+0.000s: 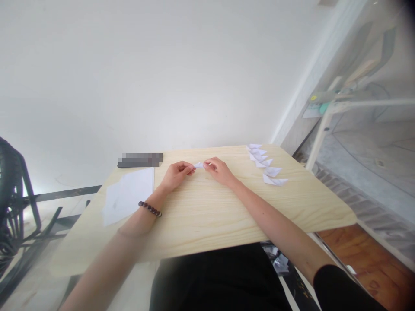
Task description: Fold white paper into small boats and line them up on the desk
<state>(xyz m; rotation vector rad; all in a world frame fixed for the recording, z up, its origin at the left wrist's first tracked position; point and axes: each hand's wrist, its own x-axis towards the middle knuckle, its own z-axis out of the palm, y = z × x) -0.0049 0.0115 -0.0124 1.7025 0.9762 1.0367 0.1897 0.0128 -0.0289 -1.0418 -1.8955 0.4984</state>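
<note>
Between my two hands, above the far middle of the table, is a small folded white paper boat (198, 165). My left hand (177, 173) pinches its left end with thumb and fingers. At its right end, my right hand (218, 169) grips it the same way. The fingertips cover both ends, leaving only the middle with its small peak in sight. To the right of my right hand, several finished-looking white paper boats (275, 180) stand in a slanting row.
The wooden table (201, 220) meets a white wall. Left of my hands lie white paper sheets (129, 194), with a dark, blurred-out object (139, 160) behind them. A black chair (16, 198) stands at far left, a white metal frame (319, 138) at right.
</note>
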